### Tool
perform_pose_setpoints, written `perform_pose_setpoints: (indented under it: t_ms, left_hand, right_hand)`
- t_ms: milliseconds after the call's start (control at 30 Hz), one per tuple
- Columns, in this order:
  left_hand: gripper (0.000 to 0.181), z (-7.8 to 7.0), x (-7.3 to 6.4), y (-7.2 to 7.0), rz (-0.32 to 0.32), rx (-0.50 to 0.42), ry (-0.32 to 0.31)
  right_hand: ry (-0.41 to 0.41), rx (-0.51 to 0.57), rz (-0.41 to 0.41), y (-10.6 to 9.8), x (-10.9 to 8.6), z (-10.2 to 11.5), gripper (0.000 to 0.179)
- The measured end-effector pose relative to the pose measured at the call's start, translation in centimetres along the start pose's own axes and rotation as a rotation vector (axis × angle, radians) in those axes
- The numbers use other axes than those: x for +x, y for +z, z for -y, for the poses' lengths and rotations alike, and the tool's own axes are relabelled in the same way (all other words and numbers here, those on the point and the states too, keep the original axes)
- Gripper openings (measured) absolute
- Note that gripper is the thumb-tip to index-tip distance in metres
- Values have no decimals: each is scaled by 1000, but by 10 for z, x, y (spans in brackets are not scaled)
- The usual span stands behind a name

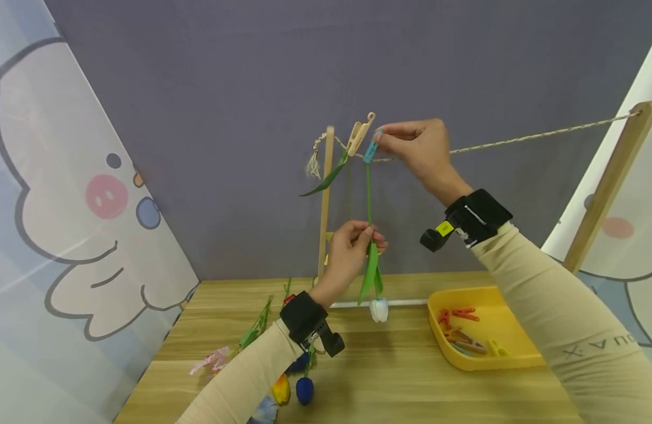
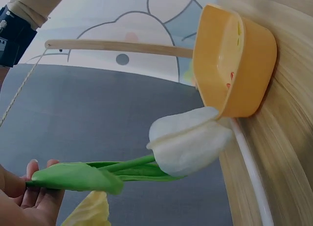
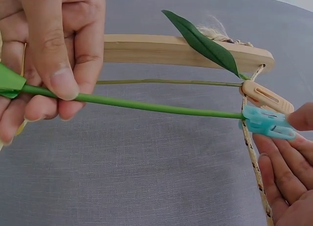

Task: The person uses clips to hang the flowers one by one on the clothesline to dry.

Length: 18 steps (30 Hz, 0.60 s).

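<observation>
My left hand (image 1: 348, 250) pinches the green stem of an artificial white tulip (image 1: 379, 309), which hangs upside down. In the right wrist view, the left thumb (image 3: 64, 83) presses on that stem (image 3: 146, 106). Higher up, my right hand (image 1: 425, 152) pinches a light blue clothespin (image 1: 371, 151) between thumb and fingers. The clothespin's jaws meet the stem end and the rope (image 3: 253, 157). Just left of it, a beige clothespin (image 3: 266, 96) clips another stem with a dark green leaf (image 3: 205, 47) to the rope. A yellow bloom (image 2: 90, 211) shows behind the tulip in the left wrist view.
The rope runs between a left wooden post (image 1: 326, 206) and a right wooden post (image 1: 612, 185). A yellow basket (image 1: 487, 361) with several clothespins stands on the table at right. Loose flowers, including a blue tulip (image 1: 304, 390) and a pink flower (image 1: 211, 360), lie at left.
</observation>
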<state>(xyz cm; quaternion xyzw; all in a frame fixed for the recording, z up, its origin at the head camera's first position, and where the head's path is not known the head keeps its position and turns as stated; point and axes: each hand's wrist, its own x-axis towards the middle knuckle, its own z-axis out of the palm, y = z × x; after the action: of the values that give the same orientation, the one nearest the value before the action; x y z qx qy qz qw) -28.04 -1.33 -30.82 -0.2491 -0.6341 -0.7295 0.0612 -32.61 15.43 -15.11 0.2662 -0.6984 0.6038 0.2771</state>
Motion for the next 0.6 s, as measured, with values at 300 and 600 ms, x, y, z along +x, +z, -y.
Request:
perform_pose_setpoints:
  t_ms: [300, 600]
  left_hand:
    - [25, 2, -1, -5, 11, 67, 13]
    - [27, -3, -9, -8, -34, 237, -6]
  right_hand:
    - [28, -1, 71, -3, 0, 2, 25]
    - [5, -12, 79, -3, -5, -2, 29]
